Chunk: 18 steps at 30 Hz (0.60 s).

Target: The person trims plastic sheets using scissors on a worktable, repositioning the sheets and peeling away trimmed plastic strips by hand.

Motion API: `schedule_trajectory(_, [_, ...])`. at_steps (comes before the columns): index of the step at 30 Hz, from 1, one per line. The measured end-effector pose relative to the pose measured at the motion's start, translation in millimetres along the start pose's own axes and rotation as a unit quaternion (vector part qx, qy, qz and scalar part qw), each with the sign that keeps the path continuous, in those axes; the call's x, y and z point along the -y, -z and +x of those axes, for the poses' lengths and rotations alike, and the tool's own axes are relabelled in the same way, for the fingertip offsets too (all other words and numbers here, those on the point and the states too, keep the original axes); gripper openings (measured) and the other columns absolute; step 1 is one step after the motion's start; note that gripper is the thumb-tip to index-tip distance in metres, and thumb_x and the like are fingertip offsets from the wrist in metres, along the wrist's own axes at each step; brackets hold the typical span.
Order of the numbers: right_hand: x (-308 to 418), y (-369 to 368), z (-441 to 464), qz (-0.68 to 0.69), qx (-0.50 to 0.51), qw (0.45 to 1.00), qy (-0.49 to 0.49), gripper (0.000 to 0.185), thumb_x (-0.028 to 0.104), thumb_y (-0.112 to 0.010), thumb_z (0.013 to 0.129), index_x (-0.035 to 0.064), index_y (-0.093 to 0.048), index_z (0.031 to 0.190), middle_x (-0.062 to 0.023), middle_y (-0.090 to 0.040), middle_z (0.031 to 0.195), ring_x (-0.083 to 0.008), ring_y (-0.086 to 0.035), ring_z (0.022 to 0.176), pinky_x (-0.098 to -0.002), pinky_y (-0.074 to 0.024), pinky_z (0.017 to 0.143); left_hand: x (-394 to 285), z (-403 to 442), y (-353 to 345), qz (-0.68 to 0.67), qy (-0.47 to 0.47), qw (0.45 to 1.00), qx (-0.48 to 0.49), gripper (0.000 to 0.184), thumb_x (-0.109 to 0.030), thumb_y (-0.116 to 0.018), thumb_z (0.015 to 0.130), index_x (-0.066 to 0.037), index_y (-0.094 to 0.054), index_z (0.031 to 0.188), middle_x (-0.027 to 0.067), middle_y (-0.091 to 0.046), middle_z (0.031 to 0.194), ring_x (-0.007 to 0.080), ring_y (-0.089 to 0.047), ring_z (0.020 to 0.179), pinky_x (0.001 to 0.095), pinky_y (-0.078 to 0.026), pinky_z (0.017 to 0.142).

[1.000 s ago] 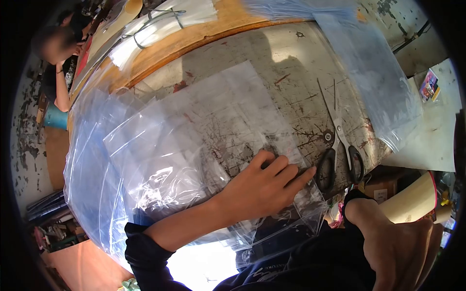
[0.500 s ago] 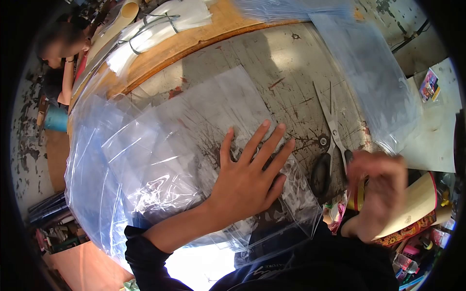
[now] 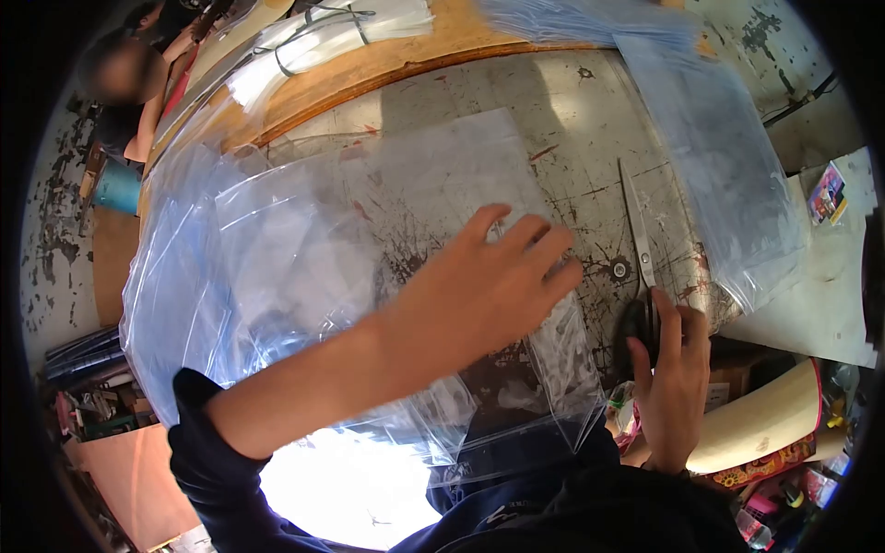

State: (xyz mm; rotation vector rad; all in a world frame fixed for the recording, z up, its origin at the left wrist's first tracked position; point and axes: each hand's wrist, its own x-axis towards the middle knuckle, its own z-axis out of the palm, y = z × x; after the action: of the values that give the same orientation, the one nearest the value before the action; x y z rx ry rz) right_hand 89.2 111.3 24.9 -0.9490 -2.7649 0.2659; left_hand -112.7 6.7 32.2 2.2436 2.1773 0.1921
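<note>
My left hand (image 3: 516,267) is over a clear plastic sheet (image 3: 461,157), its fingers bent and a little apart, the thumb hidden from view. Whether its fingertips press on the sheet I cannot tell. At the right, my right hand (image 3: 678,369) has its thumb and fingers around the dark handles of a pair of scissors (image 3: 642,244). The scissors lie on the worn tabletop (image 3: 590,138) with blades together, pointing away from me. More crumpled clear plastic (image 3: 295,240) spreads to the left of my left hand.
A stack of bluish plastic sheets (image 3: 719,166) hangs along the right edge. A tied white bundle (image 3: 304,46) lies on the wooden edging (image 3: 387,64) at the far side. Another person (image 3: 120,83) is at the upper left. A cream roll (image 3: 765,415) stands at lower right.
My left hand has gone from flat and spread to bent fingers. My right hand has come down onto the scissors, whose blades have closed. The view has shifted slightly.
</note>
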Motion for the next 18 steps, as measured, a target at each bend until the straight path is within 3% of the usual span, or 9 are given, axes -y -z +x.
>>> schedule_trajectory(3, [-10.9, -2.7, -6.1, 0.038, -0.008, 0.999, -0.011, 0.051, 0.004, -0.064, 0.076, 0.0067, -0.046, 0.124, -0.0150, -0.052, 0.092, -0.0302, -0.055, 0.081, -0.0366, -0.0453, 0.067, 21.9, 15.0, -5.1, 0.000, -0.085, 0.994, -0.068, 0.029, -0.009, -0.060, 0.076, -0.012, -0.058, 0.105, 0.0046, -0.054, 0.107, 0.0197, -0.052, 0.104, 0.0360, -0.038, 0.093])
schedule_trajectory(5, [-25.3, 3.2, -8.1, 0.043, -0.022, 0.999, -0.009, 0.051, 0.003, -0.062, 0.078, 0.0059, -0.045, 0.126, -0.0140, -0.053, 0.088, -0.0264, -0.057, 0.077, -0.0347, -0.0465, 0.064, 33.8, 27.0, -3.1, -0.063, -0.131, 0.989, -0.012, 0.018, -0.011, -0.060, 0.079, -0.010, -0.060, 0.097, 0.0030, -0.057, 0.097, 0.0176, -0.054, 0.097, 0.0389, -0.038, 0.089])
schedule_trajectory(6, [-37.1, 10.0, -7.9, 0.134, 0.045, 0.990, -0.020, 0.053, 0.004, -0.061, 0.079, 0.0041, -0.042, 0.129, -0.0128, -0.054, 0.086, -0.0233, -0.058, 0.075, -0.0339, -0.0479, 0.067, 38.9, 33.0, 1.4, -0.057, -0.131, 0.990, -0.018, 0.018, -0.011, -0.060, 0.079, -0.010, -0.060, 0.097, 0.0030, -0.057, 0.097, 0.0176, -0.054, 0.097, 0.0389, -0.038, 0.089])
schedule_trajectory(8, [-45.8, 15.6, -11.1, 0.216, 0.103, 0.971, -0.024, 0.054, 0.004, -0.059, 0.081, 0.0023, -0.040, 0.131, -0.0117, -0.054, 0.084, -0.0202, -0.058, 0.074, -0.0332, -0.0493, 0.069, 46.2, 42.8, 11.7, -0.212, -0.136, 0.960, 0.120, 0.008, -0.010, -0.061, 0.079, -0.006, -0.061, 0.086, 0.0031, -0.059, 0.086, 0.0174, -0.058, 0.086, 0.0366, -0.042, 0.078])
schedule_trajectory(10, [-50.3, 12.0, -25.1, 0.611, 0.130, 0.767, -0.146, 0.061, 0.008, -0.059, 0.082, 0.0010, -0.032, 0.137, -0.0141, -0.056, 0.095, -0.0216, -0.058, 0.078, -0.0304, -0.0474, 0.071, 51.5, 45.3, -0.4, -0.284, -0.175, 0.940, 0.065, 0.005, -0.008, -0.061, 0.079, -0.005, -0.061, 0.083, 0.0037, -0.059, 0.082, 0.0179, -0.059, 0.081, 0.0342, -0.043, 0.073])
schedule_trajectory(11, [-55.2, 12.5, -29.2, 0.639, 0.189, 0.738, -0.107, 0.065, 0.009, -0.059, 0.082, 0.0001, -0.028, 0.138, -0.0112, -0.054, 0.096, -0.0174, -0.056, 0.078, -0.0293, -0.0470, 0.071, 53.6, 46.1, -7.9, -0.361, -0.211, 0.908, 0.019, 0.004, -0.006, -0.062, 0.078, -0.003, -0.060, 0.079, 0.0043, -0.059, 0.078, 0.0184, -0.059, 0.076, 0.0318, -0.044, 0.067])
schedule_trajectory(12, [-48.2, 9.4, -36.7, 0.689, 0.205, 0.678, -0.153, 0.067, 0.007, -0.066, 0.077, -0.0004, -0.033, 0.135, -0.0092, -0.051, 0.091, -0.0156, -0.053, 0.077, -0.0274, -0.0449, 0.072, 53.2, 47.4, -9.2, -0.364, -0.215, 0.906, 0.016, 0.004, -0.006, -0.062, 0.078, -0.003, -0.060, 0.079, 0.0043, -0.059, 0.078, 0.0184, -0.059, 0.076, 0.0318, -0.044, 0.067])
schedule_trajectory(14, [-28.5, 8.1, -47.4, 0.685, 0.243, 0.673, -0.137, 0.062, 0.005, -0.071, 0.070, -0.0003, -0.040, 0.123, -0.0055, -0.048, 0.086, -0.0134, -0.050, 0.076, -0.0266, -0.0432, 0.074, 49.3, 44.0, -11.9, -0.461, -0.226, 0.858, 0.006, 0.005, -0.002, -0.063, 0.077, -0.003, -0.059, 0.080, 0.0041, -0.058, 0.076, 0.0198, -0.059, 0.071, 0.0287, -0.044, 0.060])
schedule_trajectory(18, [-16.5, 2.7, -61.8, 0.674, 0.261, 0.671, -0.167, 0.053, 0.006, -0.074, 0.066, 0.0022, -0.042, 0.109, -0.0031, -0.046, 0.083, -0.0111, -0.048, 0.076, -0.0257, -0.0413, 0.074, 47.2, 42.6, -12.2, -0.462, -0.223, 0.858, -0.015, 0.007, -0.003, -0.063, 0.076, -0.003, -0.058, 0.080, 0.0036, -0.058, 0.077, 0.0196, -0.058, 0.070, 0.0300, -0.044, 0.060])
